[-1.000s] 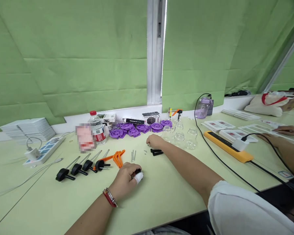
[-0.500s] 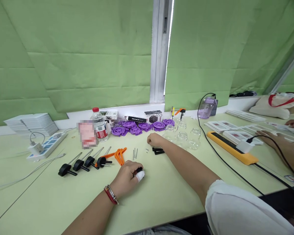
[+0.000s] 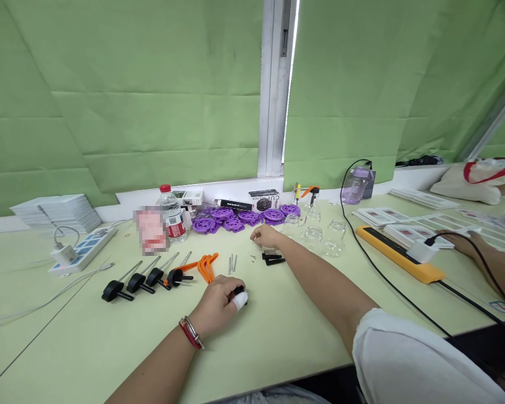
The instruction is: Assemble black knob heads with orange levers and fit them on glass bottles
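Observation:
My left hand (image 3: 222, 302), with white tape on a finger, is closed around a black plastic part (image 3: 239, 290) that is mostly hidden by the fingers. My right hand (image 3: 266, 236) is closed in a pinch above the table; what its fingertips hold is too small to make out. Just below it lie tiny metal pieces (image 3: 253, 258) and black plastic bars (image 3: 273, 259). Thin metal rods (image 3: 233, 264) rest between the hands. Left of them are orange plastic handles (image 3: 206, 267) and several black round knobs with metal rods (image 3: 137, 283).
Purple plastic wheels (image 3: 234, 224) are piled at the back. Clear glass jars (image 3: 313, 238) stand behind my right forearm. A water bottle (image 3: 175, 221), a white power strip (image 3: 84, 251) and an orange power strip (image 3: 399, 255) with trailing cables stand around. Another person's hand (image 3: 467, 244) is at right.
My right hand has shifted slightly left and up, away from the small metal pieces. My left hand stays in place with the black plastic part.

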The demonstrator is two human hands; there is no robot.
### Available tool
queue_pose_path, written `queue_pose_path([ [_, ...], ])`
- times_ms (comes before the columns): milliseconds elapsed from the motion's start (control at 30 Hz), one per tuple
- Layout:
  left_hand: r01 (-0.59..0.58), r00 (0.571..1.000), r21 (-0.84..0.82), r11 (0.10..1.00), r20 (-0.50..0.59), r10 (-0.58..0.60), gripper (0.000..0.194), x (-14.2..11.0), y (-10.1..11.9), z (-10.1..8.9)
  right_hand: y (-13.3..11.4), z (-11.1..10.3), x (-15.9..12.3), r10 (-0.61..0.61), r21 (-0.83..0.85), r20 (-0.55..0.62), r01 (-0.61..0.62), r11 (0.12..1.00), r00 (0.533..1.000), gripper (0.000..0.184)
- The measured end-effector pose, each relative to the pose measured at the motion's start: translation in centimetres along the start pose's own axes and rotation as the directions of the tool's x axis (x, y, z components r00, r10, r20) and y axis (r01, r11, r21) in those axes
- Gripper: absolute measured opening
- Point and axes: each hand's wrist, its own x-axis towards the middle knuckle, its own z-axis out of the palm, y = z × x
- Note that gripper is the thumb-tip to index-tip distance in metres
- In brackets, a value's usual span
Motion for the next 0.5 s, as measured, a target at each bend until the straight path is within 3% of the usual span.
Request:
queue_pose_path([
  [167, -0.003, 1.000, 0.004, 1.000, -0.008, 0.003, 0.018, 0.0, 0.1, -0.1, -1.1, 1.4, -2.4, 0.021, 0.190, 0.025, -0.026, 0.981, 0.999, 0.019],
  [367, -0.017, 1.000, 0.013, 1.000, -0.010, 0.017, 0.018, 0.0, 0.1, 0.0, -0.4, 4.7, -8.0, 0.017, 0.320, 0.003, -0.017, 0.947, 1.000, 0.017],
  [500, -0.021, 1.000, 0.013, 1.000, -0.013, 0.021, 0.018, 0.1, 0.0, 0.1, 0.4, 5.8, -10.9, -0.118, 0.364, -0.142, 0.163, 0.917, 0.983, 0.014],
])
